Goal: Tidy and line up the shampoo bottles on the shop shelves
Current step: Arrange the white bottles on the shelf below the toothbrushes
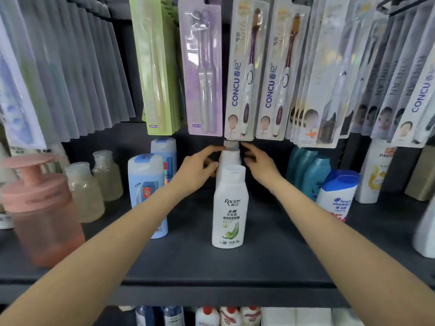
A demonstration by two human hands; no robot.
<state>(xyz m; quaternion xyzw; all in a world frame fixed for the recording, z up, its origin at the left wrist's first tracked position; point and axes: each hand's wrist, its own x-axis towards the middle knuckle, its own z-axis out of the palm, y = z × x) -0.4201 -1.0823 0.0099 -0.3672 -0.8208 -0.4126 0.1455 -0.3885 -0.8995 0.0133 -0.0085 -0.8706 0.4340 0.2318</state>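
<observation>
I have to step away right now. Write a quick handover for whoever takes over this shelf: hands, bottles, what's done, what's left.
Left hand: fingers curled on the left side of the rear white bottle with the grey cap.
Right hand: fingers at that bottle's right side; contact unclear.
Front white Raclen shampoo bottle with the green leaf label stands upright, directly in front of the rear one, on the dark shelf.
Done: these two sit roughly in file.
Left: square up the rear bottle, then the two light blue bottles on the left and the teal bottles and white-and-blue bottle on the right.
</observation>
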